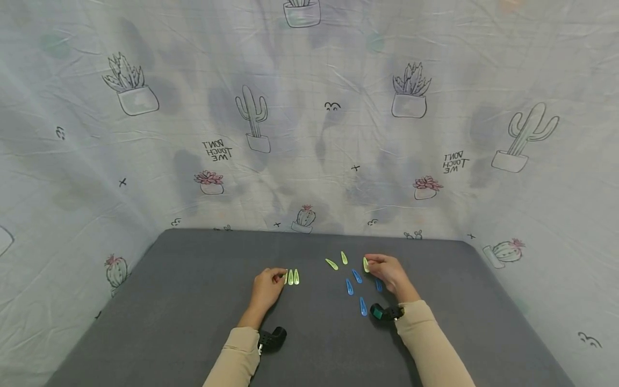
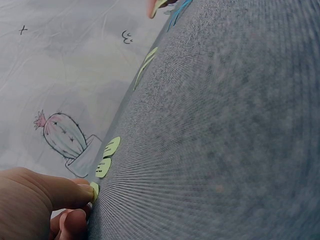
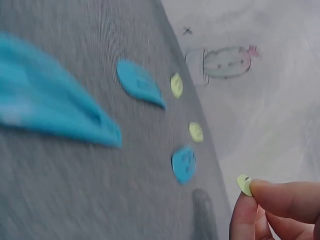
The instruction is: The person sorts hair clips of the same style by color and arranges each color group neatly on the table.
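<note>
- Six yellow-green snap hair clips: three side by side in a row left of centre, two lying loose at the far right of centre, one in the right hand (image 1: 389,271).
- The left hand (image 1: 268,289) pinches the leftmost row clip (image 2: 95,191) between thumb and finger, nearly closed; the other two row clips (image 1: 293,277) lie just to its right.
- The right hand's thumb and forefinger close on one yellow-green clip (image 1: 366,264), held above the table (image 1: 159,322); the loose yellow-green pair (image 1: 331,264) lies to its left.
- Four blue snap hair clips (image 1: 349,286) lie on the right part of the table, nearer than the loose pair; one is just beside the right wrist.
- Two black wrist devices (image 1: 273,339), one per arm.
</note>
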{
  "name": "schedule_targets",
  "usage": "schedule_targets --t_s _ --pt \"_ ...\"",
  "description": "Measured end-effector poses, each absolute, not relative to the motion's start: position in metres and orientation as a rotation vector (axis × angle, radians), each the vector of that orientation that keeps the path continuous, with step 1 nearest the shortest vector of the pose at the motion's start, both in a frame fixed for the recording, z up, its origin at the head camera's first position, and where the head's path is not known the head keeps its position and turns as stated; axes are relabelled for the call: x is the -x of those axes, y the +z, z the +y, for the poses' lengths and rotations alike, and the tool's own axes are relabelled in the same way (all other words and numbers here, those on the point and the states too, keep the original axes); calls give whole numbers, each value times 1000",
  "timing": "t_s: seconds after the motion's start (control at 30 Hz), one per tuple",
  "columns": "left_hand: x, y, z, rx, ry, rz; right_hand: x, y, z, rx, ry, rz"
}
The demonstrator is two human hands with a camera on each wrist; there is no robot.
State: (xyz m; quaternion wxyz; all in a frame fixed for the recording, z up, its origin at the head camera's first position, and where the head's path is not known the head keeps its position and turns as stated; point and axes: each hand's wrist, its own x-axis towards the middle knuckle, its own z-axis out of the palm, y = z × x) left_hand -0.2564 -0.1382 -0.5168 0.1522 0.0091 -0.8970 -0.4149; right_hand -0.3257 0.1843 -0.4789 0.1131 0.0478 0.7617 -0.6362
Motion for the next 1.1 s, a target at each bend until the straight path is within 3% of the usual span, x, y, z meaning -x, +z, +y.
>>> schedule_targets --t_s 1.1 --pt "253 -512 -134 -55 -1198 -2588 287 -478 83 200 -1938 2096"
